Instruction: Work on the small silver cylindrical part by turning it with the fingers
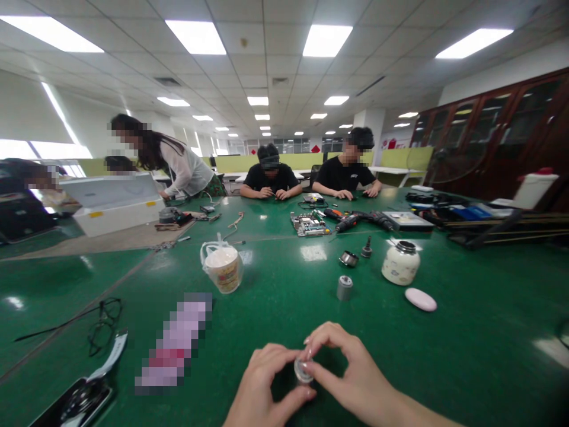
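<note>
My left hand [265,379] is closed around a small round silver metal part [303,372] just above the green table, thumb on its near side. The fingertips of my right hand [351,365] pinch the same part from the top and right. Its lower side is hidden by the fingers, so I cannot tell exactly what kind of part it is. Farther out stands a silver metal cylinder [345,288], like a small motor can. Behind that lie a metal ring-shaped housing [348,258] and a dark geared shaft piece [367,248].
To the right are a cream jar [400,264] and a pink oval object [421,299]. On the left are a cup in a plastic bag [223,270], a blurred pink item [184,338] and eyeglasses [104,323]. A circuit board [310,224] and power drills [349,220] lie farther back. Several people work around the table.
</note>
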The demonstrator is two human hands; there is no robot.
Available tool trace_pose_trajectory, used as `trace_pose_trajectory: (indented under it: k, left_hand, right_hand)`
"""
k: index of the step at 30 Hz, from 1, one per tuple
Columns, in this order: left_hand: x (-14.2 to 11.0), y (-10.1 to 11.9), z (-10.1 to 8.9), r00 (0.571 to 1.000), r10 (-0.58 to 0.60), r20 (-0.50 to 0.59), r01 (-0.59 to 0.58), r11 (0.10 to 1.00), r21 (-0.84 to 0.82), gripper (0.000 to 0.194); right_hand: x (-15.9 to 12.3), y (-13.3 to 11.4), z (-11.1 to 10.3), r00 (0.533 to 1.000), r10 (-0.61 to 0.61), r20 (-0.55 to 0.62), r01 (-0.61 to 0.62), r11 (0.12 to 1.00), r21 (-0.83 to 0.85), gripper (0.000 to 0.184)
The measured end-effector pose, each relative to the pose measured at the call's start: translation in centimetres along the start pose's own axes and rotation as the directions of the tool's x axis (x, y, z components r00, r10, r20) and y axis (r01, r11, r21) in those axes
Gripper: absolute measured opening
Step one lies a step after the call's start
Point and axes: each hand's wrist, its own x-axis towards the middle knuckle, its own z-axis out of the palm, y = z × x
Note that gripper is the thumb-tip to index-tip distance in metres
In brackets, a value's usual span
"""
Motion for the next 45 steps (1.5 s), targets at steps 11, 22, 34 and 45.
trace_pose_trajectory:
  k: [11, 22, 34, 45]
  left_hand:
    - [-0.2, 0.1, -0.1, 1.0, 0.009, 0.013, -0.009, 1.0, 0.018, 0.033]
    - [-0.2, 0.3, -0.3, 1.0, -0.011, 0.004, 0.011, 1.0, 0.021, 0.033]
    - [-0.3, -0.1, -0.2, 0.999, -0.02, 0.026, 0.019, 1.0, 0.024, 0.035]
    - [-0.3, 0.0, -0.2, 1.0, -0.007, 0.019, 0.007, 1.0, -0.001, 0.034]
  right_hand:
    - [1.4, -0.2, -2.1, 0.995, 0.1, 0.012, -0.101, 0.99, 0.1, 0.024]
    - [2.0, 0.4, -2.0, 0.998, 0.007, -0.067, 0.005, 0.986, 0.168, 0.015]
    - [3.0, 7.1, -4.8, 0.996, 0.048, -0.078, -0.058, 0.989, -0.138, 0.017]
    - [2.0, 2.2, -2.8, 0.996, 0.054, -0.072, -0.055, 0.998, -0.007, 0.008]
